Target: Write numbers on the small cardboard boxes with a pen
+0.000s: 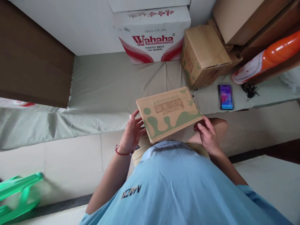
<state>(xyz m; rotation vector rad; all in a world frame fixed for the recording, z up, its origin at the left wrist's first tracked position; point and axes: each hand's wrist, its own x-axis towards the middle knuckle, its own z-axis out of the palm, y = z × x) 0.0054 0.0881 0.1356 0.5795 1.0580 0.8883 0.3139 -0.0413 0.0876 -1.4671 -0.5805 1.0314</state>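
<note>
A brown cardboard box (170,112) with green blotches and the upside-down word COCONUT lies flat and slightly turned in front of my body. At its left end is my left hand (133,132), wearing a red string bracelet (123,152), its fingers curled against the side and partly under the box. My right hand (207,132) grips the near right corner, thumb and fingers bent around the edge. The box's underside is hidden, so what supports it below cannot be seen.
Beyond stand a white Wahaha carton (156,39) and another coconut box (203,56) on a cloth-covered platform (105,81). A phone (226,97), keys (250,90) and an orange-capped roll (269,57) lie right. A green plastic stool (21,193) stands on the floor, lower left.
</note>
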